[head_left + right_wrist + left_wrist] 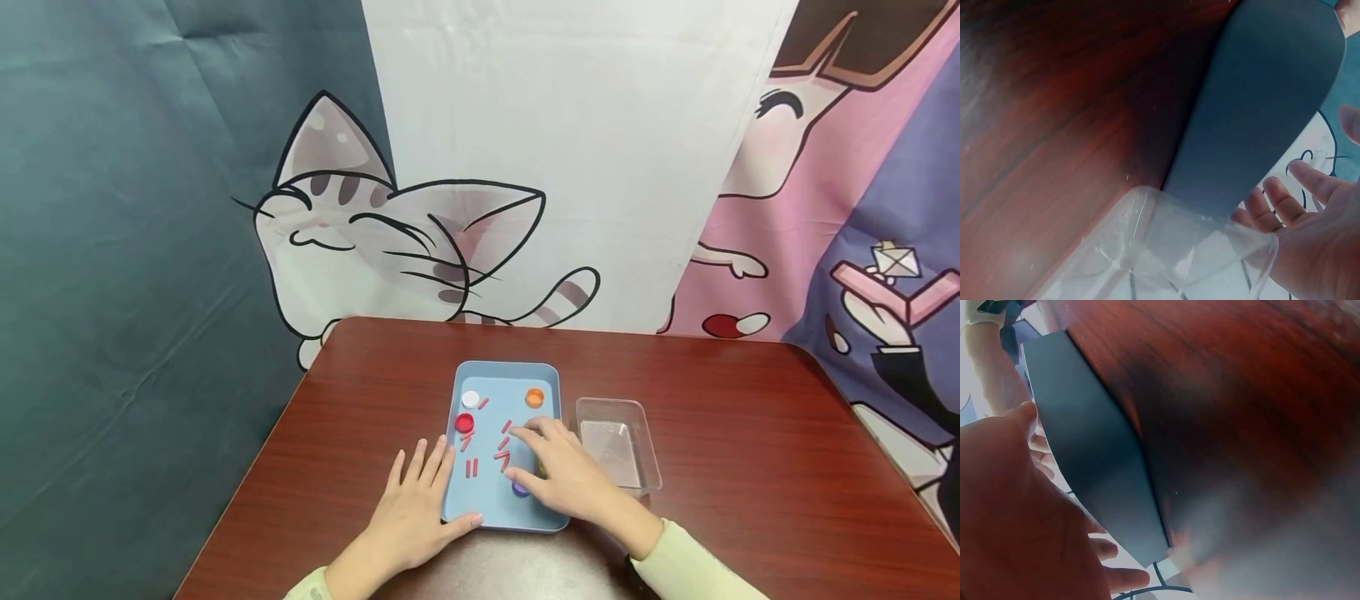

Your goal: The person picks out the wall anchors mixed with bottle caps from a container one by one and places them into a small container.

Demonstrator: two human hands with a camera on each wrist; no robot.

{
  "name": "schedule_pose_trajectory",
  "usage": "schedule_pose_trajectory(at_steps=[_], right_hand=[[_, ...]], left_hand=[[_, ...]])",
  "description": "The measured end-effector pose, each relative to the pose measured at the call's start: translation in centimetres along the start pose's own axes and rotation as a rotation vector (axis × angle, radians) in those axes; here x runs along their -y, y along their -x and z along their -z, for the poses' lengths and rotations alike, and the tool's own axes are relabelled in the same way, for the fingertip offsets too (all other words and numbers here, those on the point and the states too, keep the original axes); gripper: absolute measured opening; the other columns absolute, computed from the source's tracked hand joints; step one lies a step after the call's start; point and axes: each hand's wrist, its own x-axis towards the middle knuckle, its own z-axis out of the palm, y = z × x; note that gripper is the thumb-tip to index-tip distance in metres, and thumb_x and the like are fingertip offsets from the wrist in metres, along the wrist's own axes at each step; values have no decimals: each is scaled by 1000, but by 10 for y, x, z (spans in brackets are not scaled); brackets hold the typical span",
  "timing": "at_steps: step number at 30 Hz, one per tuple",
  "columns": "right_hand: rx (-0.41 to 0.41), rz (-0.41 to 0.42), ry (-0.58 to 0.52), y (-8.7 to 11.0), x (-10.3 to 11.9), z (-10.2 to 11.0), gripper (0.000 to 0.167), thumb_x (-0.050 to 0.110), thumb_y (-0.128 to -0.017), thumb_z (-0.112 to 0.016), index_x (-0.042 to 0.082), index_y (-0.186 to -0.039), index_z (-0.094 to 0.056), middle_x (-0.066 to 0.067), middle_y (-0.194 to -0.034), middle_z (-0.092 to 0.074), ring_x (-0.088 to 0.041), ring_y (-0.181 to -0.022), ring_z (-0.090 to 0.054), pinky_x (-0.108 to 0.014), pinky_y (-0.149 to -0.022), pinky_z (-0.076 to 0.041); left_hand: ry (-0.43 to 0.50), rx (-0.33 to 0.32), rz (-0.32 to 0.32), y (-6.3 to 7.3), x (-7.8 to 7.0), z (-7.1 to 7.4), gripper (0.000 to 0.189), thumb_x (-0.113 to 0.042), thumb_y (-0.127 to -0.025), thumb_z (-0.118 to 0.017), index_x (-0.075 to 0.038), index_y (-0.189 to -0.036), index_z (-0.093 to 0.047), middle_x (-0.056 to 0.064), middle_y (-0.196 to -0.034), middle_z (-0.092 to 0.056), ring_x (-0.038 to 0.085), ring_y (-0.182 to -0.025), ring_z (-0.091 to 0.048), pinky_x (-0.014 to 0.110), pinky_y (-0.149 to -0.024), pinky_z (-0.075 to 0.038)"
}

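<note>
A blue tray (491, 507) lies on the table, holding several short red sticks (471, 468). Inside it are round caps: white (470, 399), red (464, 423), orange (535, 397) and purple (521, 488); a yellowish one is mostly hidden by my right hand. My left hand (412, 508) rests along the tray's left edge, fingers straight and thumb at its near edge. My right hand (566, 471) hovers over the tray's right half, thumb and index finger apart near the sticks, with nothing visible between them. Both wrist views show the tray's outer side (1085, 437) beside the hands.
A clear plastic box (611, 400) stands just right of the tray, close to my right forearm. The brown wooden table (750, 433) extends to both sides. Behind it hangs a cartoon-printed cloth (600, 125).
</note>
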Motion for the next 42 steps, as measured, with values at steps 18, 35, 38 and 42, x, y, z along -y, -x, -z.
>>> schedule_pose_trajectory(at_steps=[18, 35, 38, 42], right_hand=[[11, 68, -30, -13, 8, -22, 44, 38, -88, -78, 16, -125, -70, 2, -111, -59, -14, -101, -52, -35, -81, -46], [56, 35, 26, -27, 21, -45, 33, 36, -82, -84, 23, -111, -76, 7, -95, -51, -10, -85, -44, -33, -79, -43], [71, 7, 36, -30, 22, -46, 31, 37, -81, -85, 24, -108, -77, 8, -94, -51, -10, -85, -44, -32, -78, -43], [95, -22, 44, -31, 24, -48, 32, 37, -80, -85, 24, -108, -78, 8, -93, -51, -11, -85, -44, -30, -75, -41]], left_hand=[[-37, 18, -21, -2, -4, -2, 99, -77, -91, -46, -3, -157, -35, 17, -166, -25, 44, -149, -27, 64, -119, -17], [-45, 35, -19, -1, -3, -1, 101, -78, -92, -44, -2, -157, -33, 17, -166, -24, 44, -149, -29, 63, -119, -17], [-48, 42, -18, -1, -3, 0, 101, -78, -92, -43, -1, -157, -33, 17, -166, -24, 44, -149, -29, 63, -119, -17], [-43, 50, -16, -1, -3, 0, 102, -78, -92, -43, -1, -157, -32, 17, -166, -23, 44, -149, -28, 63, -120, -17]])
